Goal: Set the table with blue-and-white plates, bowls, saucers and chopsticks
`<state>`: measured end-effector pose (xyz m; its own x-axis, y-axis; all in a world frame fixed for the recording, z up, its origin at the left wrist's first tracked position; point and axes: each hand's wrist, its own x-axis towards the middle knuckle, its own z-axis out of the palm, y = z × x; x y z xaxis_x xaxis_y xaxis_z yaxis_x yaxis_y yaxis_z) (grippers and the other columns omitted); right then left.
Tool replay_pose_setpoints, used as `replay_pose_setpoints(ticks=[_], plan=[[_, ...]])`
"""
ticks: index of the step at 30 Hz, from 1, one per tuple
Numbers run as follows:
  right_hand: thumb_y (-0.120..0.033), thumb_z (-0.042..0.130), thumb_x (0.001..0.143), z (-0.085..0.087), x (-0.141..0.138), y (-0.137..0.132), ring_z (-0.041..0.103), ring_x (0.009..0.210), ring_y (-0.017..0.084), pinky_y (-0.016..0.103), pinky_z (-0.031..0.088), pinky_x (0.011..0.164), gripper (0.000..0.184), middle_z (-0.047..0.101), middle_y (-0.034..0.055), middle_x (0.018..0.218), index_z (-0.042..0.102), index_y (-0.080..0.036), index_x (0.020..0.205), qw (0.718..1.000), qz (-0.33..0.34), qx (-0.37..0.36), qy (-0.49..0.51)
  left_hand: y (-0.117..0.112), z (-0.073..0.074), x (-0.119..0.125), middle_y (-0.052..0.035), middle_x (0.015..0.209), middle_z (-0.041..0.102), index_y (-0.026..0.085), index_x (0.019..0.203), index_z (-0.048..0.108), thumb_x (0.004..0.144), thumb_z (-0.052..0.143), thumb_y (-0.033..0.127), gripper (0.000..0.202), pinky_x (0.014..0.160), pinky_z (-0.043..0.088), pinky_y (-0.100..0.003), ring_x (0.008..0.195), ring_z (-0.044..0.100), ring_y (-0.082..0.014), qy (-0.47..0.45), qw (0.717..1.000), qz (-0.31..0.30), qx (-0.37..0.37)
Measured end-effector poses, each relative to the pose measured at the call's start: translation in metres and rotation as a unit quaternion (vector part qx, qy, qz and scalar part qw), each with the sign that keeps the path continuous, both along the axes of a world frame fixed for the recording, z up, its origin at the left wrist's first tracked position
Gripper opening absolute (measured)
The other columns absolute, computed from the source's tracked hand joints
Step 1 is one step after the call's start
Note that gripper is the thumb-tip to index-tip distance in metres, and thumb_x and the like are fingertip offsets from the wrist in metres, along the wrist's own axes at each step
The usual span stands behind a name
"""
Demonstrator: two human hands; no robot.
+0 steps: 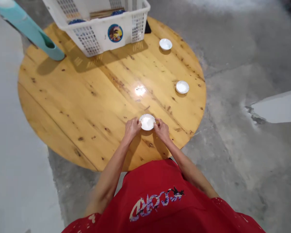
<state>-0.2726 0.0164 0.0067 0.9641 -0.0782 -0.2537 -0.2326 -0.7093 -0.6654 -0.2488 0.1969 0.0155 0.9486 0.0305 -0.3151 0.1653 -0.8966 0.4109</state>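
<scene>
A small white dish (147, 122) is held by its rim between my two hands, low over the near part of the round wooden table (87, 106). My left hand (133, 128) pinches the dish's left edge, and my right hand (162, 129) grips the right edge. Whether the dish touches the tabletop I cannot tell. To the right of my hands sits a second white dish (182, 87). Farther back is a small white bowl (165, 44), near the table's right side.
At the back of the table stands a white plastic basket (121, 32) with wooden sticks and blue-patterned things inside. A black object (147, 27) lies beside it. A turquoise tube-like object (31, 29) rises at the left. A white post (278, 105) stands on the concrete floor at right.
</scene>
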Motion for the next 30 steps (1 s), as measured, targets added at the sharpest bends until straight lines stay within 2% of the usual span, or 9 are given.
replay_pose_setpoints(ticks=[4, 9, 13, 16, 18, 20, 24, 30], plan=[[-0.026, 0.049, 0.093, 0.0, 0.004, 0.003, 0.065, 0.08, 0.021, 0.03, 0.046, 0.08, 0.041, 0.072, 0.0051, 0.086, 0.062, -0.017, 0.131, 0.999, 0.013, -0.028, 0.01, 0.0, -0.001, 0.003, -0.0111, 0.09, 0.075, 0.019, 0.081, 0.066, 0.09, 0.05, 0.03, 0.022, 0.067, 0.035, -0.03, 0.085, 0.067, -0.0251, 0.004, 1.0, -0.004, 0.017], [-0.026, 0.051, 0.091, 0.001, 0.004, 0.003, 0.066, 0.087, 0.021, 0.029, 0.045, 0.082, 0.042, 0.073, 0.0034, 0.089, 0.061, -0.022, 0.131, 0.999, 0.004, -0.028, 0.022, 0.001, 0.001, 0.003, -0.0107, 0.087, 0.075, 0.021, 0.081, 0.065, 0.09, 0.052, 0.035, 0.021, 0.069, 0.038, -0.03, 0.086, 0.068, -0.0264, 0.007, 1.0, -0.001, 0.022], [-0.031, 0.053, 0.092, 0.0, 0.005, 0.002, 0.066, 0.093, 0.023, 0.031, 0.045, 0.084, 0.043, 0.074, 0.0076, 0.097, 0.059, -0.016, 0.131, 0.999, -0.019, -0.029, 0.037, 0.002, -0.003, 0.003, -0.0103, 0.093, 0.076, 0.02, 0.096, 0.066, 0.089, 0.054, 0.036, 0.021, 0.072, 0.04, -0.03, 0.09, 0.069, -0.026, 0.002, 0.999, 0.03, -0.014], [-0.034, 0.05, 0.094, -0.002, 0.01, 0.003, 0.066, 0.093, 0.024, 0.03, 0.044, 0.082, 0.031, 0.074, 0.0103, 0.098, 0.068, -0.015, 0.11, 0.999, -0.011, -0.03, 0.042, -0.001, -0.009, 0.004, -0.0103, 0.096, 0.076, 0.019, 0.1, 0.067, 0.092, 0.049, 0.038, 0.027, 0.07, 0.041, -0.027, 0.088, 0.068, -0.0238, 0.021, 0.998, 0.032, -0.05], [-0.031, 0.049, 0.094, -0.002, 0.011, 0.004, 0.066, 0.087, 0.022, 0.028, 0.044, 0.077, 0.026, 0.074, 0.0094, 0.089, 0.07, -0.015, 0.09, 0.998, -0.014, -0.002, 0.06, -0.004, -0.01, 0.004, -0.0102, 0.092, 0.075, 0.018, 0.093, 0.068, 0.095, 0.043, 0.035, 0.03, 0.067, 0.04, -0.026, 0.084, 0.067, -0.0218, 0.034, 0.997, 0.018, -0.06], [-0.023, 0.048, 0.091, -0.002, 0.008, 0.007, 0.066, 0.077, 0.019, 0.025, 0.045, 0.071, 0.025, 0.073, 0.0074, 0.077, 0.067, -0.015, 0.078, 0.995, -0.03, 0.04, 0.081, -0.006, -0.009, -0.001, -0.0105, 0.088, 0.074, 0.017, 0.087, 0.069, 0.095, 0.04, 0.03, 0.033, 0.064, 0.038, -0.025, 0.08, 0.065, -0.0206, 0.036, 0.998, 0.009, -0.06], [-0.015, 0.044, 0.085, -0.003, -0.025, 0.006, 0.064, 0.058, 0.015, 0.021, 0.043, 0.055, 0.024, 0.068, 0.004, 0.06, 0.062, -0.016, 0.069, 0.991, -0.056, 0.082, 0.091, -0.01, -0.005, -0.026, -0.0124, 0.087, 0.074, 0.015, 0.085, 0.07, 0.094, 0.044, 0.026, 0.03, 0.064, 0.036, -0.027, 0.078, 0.064, -0.0206, 0.036, 0.997, -0.017, -0.068], [-0.025, 0.044, 0.08, -0.011, -0.113, -0.018, 0.063, 0.048, 0.016, 0.022, 0.043, 0.046, 0.021, 0.064, 0.0009, 0.056, 0.059, -0.018, 0.067, 0.965, -0.18, 0.171, 0.088, -0.031, -0.007, -0.085, -0.0093, 0.09, 0.075, 0.02, 0.087, 0.069, 0.094, 0.047, 0.027, 0.024, 0.067, 0.037, -0.027, 0.08, 0.066, -0.0196, 0.062, 0.988, -0.087, -0.11]])
